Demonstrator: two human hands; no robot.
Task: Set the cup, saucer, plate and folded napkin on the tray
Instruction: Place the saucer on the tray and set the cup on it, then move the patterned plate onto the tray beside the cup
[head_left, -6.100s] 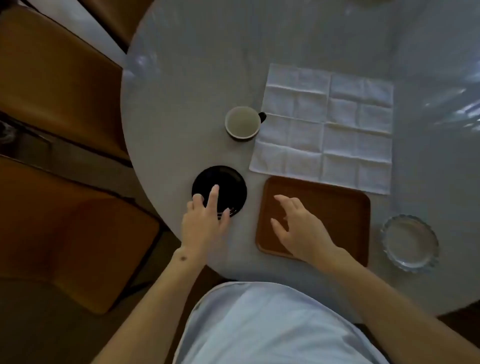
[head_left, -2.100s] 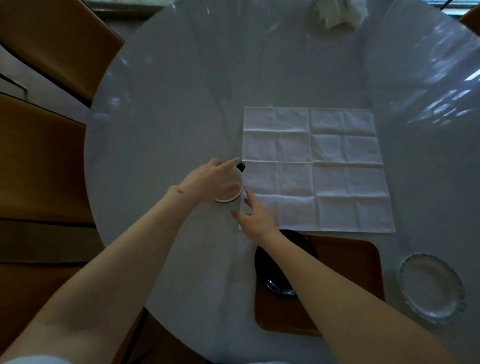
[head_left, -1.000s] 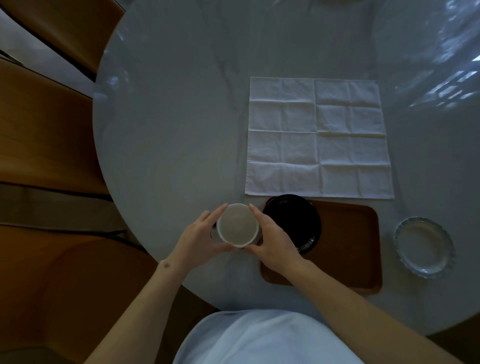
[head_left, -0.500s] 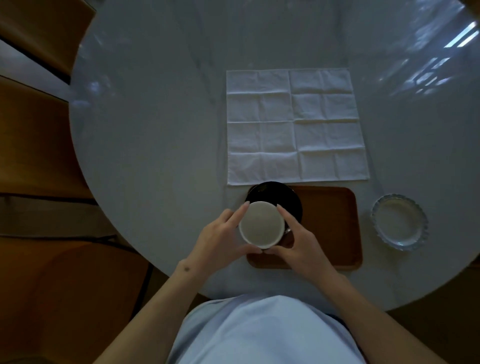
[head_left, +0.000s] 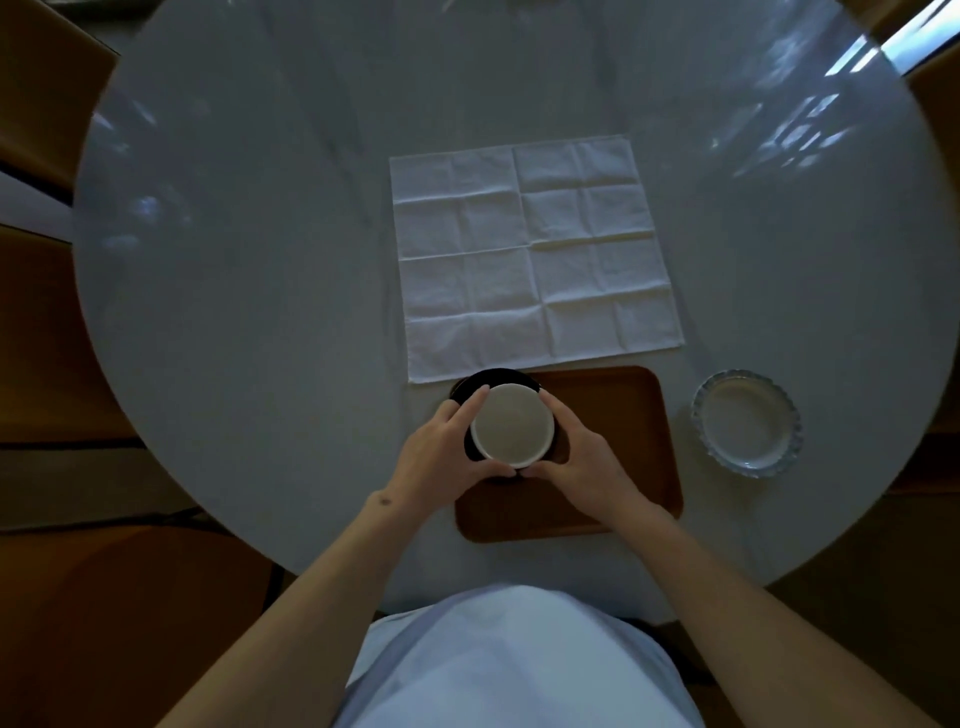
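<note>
A cup (head_left: 512, 425), white inside and dark outside, sits over the black saucer (head_left: 480, 380) at the left end of the brown tray (head_left: 623, 441). My left hand (head_left: 441, 457) and my right hand (head_left: 582, 457) wrap around the cup from either side. Whether the cup rests on the saucer or hovers just above it I cannot tell. Beyond the tray lies the white napkin (head_left: 535, 254), spread flat and unfolded, its near edge touching the saucer. The glass plate (head_left: 746, 422) with a scalloped rim stands on the table to the right of the tray.
The round grey table (head_left: 234, 260) is edged by brown chairs (head_left: 41, 322) on the left. A second chair corner shows at the far right. My light shirt fills the bottom of the view.
Both hands carried the cup from the table left of the tray to over the saucer. Earlier, the saucer went from the table onto the tray.
</note>
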